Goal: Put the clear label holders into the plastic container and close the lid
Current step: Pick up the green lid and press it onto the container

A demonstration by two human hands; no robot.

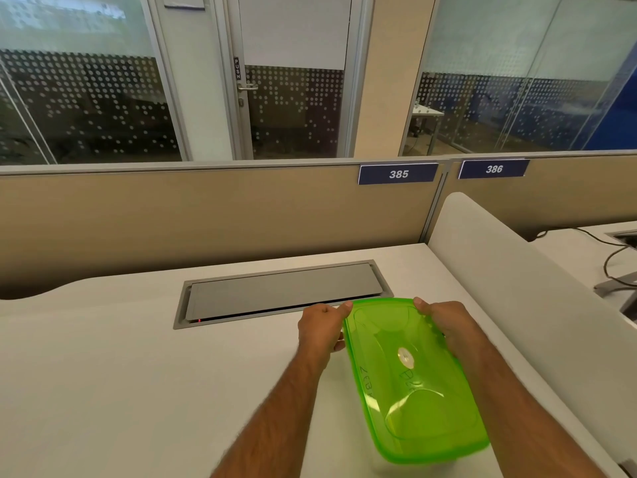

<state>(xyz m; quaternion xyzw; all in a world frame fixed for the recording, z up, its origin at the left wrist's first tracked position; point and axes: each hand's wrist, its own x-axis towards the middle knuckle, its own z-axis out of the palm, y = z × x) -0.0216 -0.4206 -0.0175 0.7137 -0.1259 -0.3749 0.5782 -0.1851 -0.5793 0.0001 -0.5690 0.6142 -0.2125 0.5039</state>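
Container body beneath green lid (410, 370) not discernible; contents cannot be told. Right hand (444, 322) fingers hidden under lid edge. Both forearms cut by bottom edge

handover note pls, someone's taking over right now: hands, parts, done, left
Left hand: grip on the far left corner of the translucent green plastic lid.
Right hand: grip on the far right corner of the lid.
Lid covers the container over the white desk; the container body is hidden beneath it.
Clear label holders: not visible.
Done: lid is on top.
Left: confirm holders are inside and the lid is sealed all round.
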